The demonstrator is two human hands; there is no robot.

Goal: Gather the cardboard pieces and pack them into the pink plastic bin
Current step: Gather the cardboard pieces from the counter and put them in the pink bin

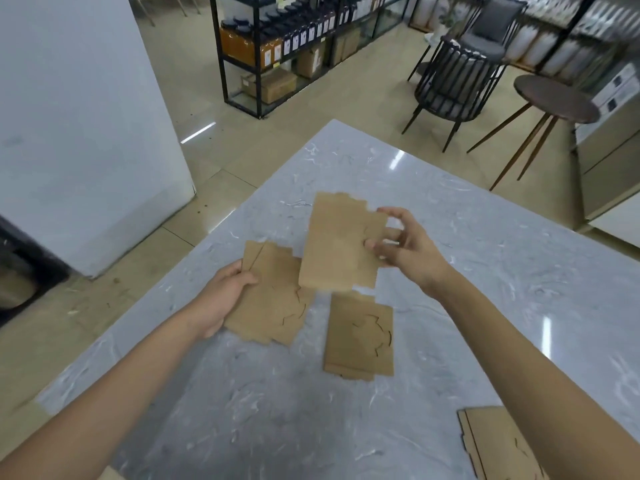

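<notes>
Over a grey marble-patterned table [450, 237], a person sorts flat brown cardboard pieces with both bare hands. At left, the left hand [221, 296] is closed on a small stack of cardboard [273, 306], thumb on top and fingers underneath, the stack held low over the tabletop. Just right of it, the right hand [405, 244] pinches one edge of a single raised sheet [339, 244] between thumb and fingertips, the sheet tilted and overlapping the top corner of the stack. Below that sheet another cardboard piece [360, 337] lies flat on the table, cut lines showing on its face. Near the bottom right corner, partly behind the right forearm, rests a further cardboard pile [498, 445]. Beyond the table stand a black metal shelf [277, 46] stocked with bottles and boxes, a dark chair [453, 81] and a round stool [554, 98].
</notes>
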